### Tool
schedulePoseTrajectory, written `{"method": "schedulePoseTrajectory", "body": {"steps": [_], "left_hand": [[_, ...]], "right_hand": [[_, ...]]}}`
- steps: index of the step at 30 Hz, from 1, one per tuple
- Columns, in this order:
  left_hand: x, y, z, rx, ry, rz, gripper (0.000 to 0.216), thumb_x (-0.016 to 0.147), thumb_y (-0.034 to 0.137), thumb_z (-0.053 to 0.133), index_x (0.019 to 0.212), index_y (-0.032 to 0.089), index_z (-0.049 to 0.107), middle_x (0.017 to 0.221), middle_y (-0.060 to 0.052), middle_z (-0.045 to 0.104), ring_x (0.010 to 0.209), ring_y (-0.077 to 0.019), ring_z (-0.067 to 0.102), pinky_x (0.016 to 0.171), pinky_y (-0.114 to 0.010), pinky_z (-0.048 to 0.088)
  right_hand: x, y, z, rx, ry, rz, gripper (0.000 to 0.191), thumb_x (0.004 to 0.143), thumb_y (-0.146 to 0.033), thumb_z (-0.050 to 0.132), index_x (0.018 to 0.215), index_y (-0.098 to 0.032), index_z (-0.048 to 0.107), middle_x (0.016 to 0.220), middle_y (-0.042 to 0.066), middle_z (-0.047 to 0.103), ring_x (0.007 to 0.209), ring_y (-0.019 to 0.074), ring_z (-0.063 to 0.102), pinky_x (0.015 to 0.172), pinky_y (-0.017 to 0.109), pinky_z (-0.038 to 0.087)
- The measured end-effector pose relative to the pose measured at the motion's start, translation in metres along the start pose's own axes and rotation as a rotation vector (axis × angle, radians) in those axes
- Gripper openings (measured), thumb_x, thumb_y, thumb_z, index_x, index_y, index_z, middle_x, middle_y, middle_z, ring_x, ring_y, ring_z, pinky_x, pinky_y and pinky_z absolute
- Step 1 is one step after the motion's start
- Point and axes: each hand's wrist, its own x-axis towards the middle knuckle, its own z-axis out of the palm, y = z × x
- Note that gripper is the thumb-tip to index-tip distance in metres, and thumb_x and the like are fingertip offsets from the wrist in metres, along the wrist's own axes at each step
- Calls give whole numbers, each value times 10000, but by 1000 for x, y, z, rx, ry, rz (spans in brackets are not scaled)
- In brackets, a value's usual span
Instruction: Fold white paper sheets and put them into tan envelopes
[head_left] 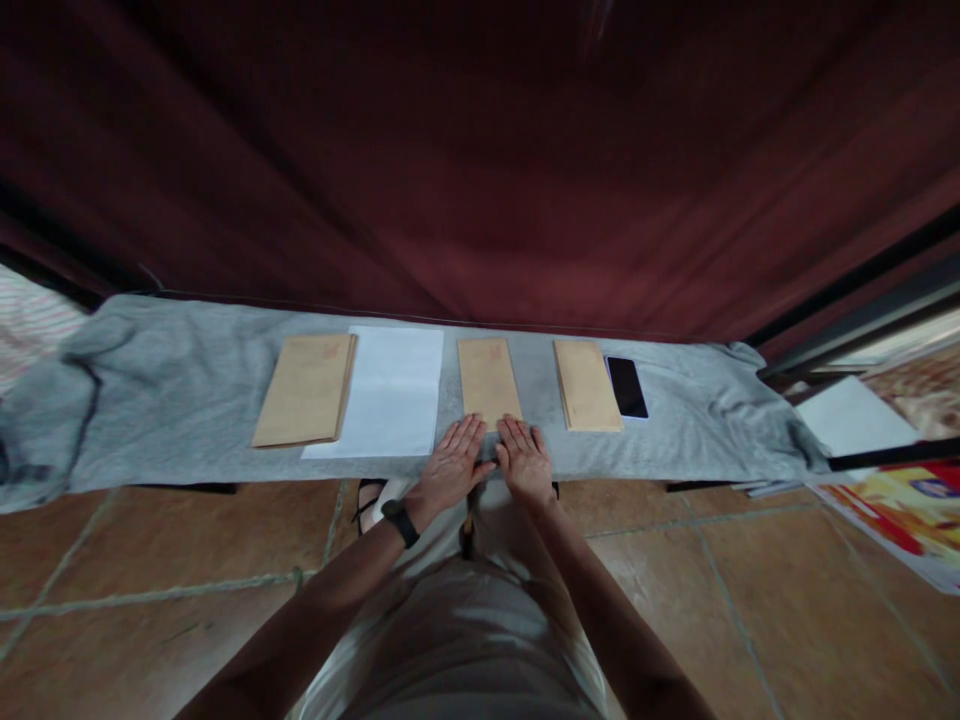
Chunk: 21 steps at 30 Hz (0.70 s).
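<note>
A brown paper envelope (489, 378) lies flat in front of me on a grey cloth (187, 380). My left hand (454, 465), with a dark watch on its wrist, rests its straight fingers on the envelope's near left corner. On the near right corner lie the outstretched fingers of my right hand (525, 462). Both palms face down and hold nothing. To the left, a stack of larger brown envelopes (306, 390) overlaps the edge of some white paper sheets (397, 390). A smaller stack of brown envelopes (587, 386) is on the right.
Beside the right stack lies a dark-screened phone (628, 387). A dark red curtain (480, 200) hangs right behind the cloth-covered surface. At the far right are a white sheet (857, 416) and a colourful printed box or bag (900, 510). Tiled floor (675, 580) shows below.
</note>
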Motion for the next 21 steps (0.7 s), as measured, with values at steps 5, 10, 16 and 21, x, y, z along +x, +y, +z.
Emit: {"method": "schedulePoseTrajectory", "body": {"steps": [5, 10, 16, 21], "left_hand": [[-2, 0, -1, -6, 16, -12, 684, 1032, 504, 417, 1544, 55, 353, 1619, -215, 367, 1545, -283, 276, 1266, -486, 273], [-3, 2, -1, -1, 25, -26, 689, 1032, 489, 418, 1557, 53, 321, 1627, -212, 354, 1548, -280, 265, 1267, -480, 272], [-4, 3, 1, 2, 42, -41, 698, 1036, 500, 395, 1555, 40, 316, 1622, -223, 357, 1546, -296, 266, 1258, -498, 287], [-4, 2, 1, -3, 45, -35, 694, 1036, 499, 392, 1567, 61, 303, 1619, -213, 368, 1543, -296, 274, 1254, -509, 295]], "right_hand": [[-4, 7, -4, -5, 24, 28, 501, 1088, -374, 343, 1542, -188, 448, 1549, 109, 505, 1439, 246, 465, 1240, 482, 247], [-7, 12, -10, -25, 31, 57, 500, 1091, -367, 334, 1530, -167, 464, 1551, 109, 504, 1446, 257, 453, 1245, 476, 231], [-9, 16, -11, -30, 52, 62, 502, 1091, -361, 340, 1537, -160, 452, 1554, 114, 499, 1456, 262, 442, 1240, 481, 249], [-9, 19, -10, -20, 72, 82, 503, 1091, -358, 333, 1527, -147, 466, 1551, 135, 499, 1457, 265, 443, 1225, 489, 292]]}}
